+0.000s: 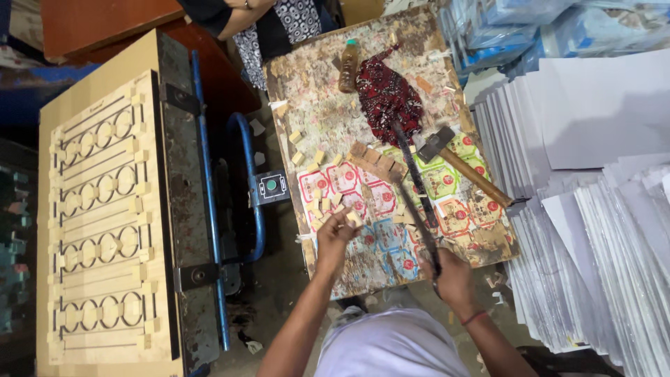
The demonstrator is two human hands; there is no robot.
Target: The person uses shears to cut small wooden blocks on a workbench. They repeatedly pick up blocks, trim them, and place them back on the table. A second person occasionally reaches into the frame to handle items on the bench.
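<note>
Gripping a long dark metal blade (pixel 417 202) at lower centre, right hand (pixel 455 279) closed round its handle; long axis pointing up-frame toward red patterned cloth (pixel 385 94). Pinching a small pale foam block (pixel 354 218), left hand (pixel 335 234), over scarred, paper-covered desk (pixel 314 112).

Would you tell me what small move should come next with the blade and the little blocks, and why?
Probably set the block down on the board clear of the blade. The left hand pinches a small block just above the scattered blocks, while the right hand grips the long blade, whose tip lies by the strip.
</note>
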